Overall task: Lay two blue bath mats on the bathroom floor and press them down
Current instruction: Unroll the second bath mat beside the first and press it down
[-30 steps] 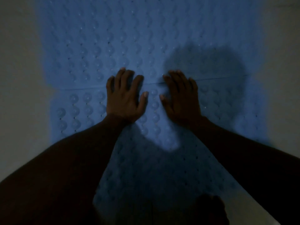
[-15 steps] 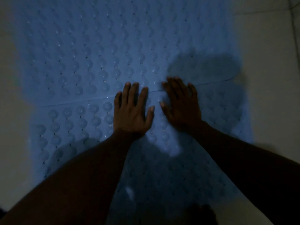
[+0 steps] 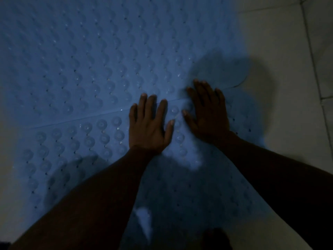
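Bath mats [image 3: 90,60] abut; pale tile floor [image 3: 288,51] surrounds.

It is dim where I kneel, with a faint bluish cast to the light. The floor [image 3: 284,51] is pale tile, and thin grout lines [image 3: 310,44] cross it on my right. A soft dark shadow [image 3: 261,87] lies over the tile there. A strip of the same pale floor shows on my left.

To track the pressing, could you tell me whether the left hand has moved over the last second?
Yes: the left hand has slid rightward along the seam between the mats.
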Motion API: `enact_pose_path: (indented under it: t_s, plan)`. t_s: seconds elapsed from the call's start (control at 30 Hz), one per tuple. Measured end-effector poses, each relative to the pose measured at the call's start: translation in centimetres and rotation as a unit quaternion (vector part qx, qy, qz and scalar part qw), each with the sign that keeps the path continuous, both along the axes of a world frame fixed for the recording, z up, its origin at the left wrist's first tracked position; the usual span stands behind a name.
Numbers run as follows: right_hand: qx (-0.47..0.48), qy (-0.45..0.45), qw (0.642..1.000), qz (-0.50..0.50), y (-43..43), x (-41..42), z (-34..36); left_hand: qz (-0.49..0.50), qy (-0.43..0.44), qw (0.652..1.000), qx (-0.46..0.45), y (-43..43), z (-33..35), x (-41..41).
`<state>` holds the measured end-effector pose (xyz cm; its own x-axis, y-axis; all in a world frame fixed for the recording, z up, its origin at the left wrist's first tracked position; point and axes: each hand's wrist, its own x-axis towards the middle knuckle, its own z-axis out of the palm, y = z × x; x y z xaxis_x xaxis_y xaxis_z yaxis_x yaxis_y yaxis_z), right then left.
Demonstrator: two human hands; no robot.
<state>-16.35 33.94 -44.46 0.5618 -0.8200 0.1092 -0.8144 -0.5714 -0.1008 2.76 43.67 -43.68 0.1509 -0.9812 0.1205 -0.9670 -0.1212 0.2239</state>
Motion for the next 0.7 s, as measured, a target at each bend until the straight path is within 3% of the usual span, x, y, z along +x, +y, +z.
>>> enact_pose_path:
  t_s: [0.23, 0.5, 0.7]
  plan:
    - [-0.04, -0.016, 0.999, 0.006, -2.5, -4.6, 0.6, 0.001, -0.005, 1.0, 0.015, -0.2, -0.4, -0.1]
    - [0.011, -0.019, 1.0, -0.004, -3.3, -5.9, -0.2, -0.012, -0.011, 1.0, -0.004, -2.3, 0.3, -4.0]
    - [-0.019, -0.044, 0.999, 0.006, -4.3, -8.0, 0.4, -0.024, -0.013, 1.0, 0.008, -2.6, -0.2, -4.6]
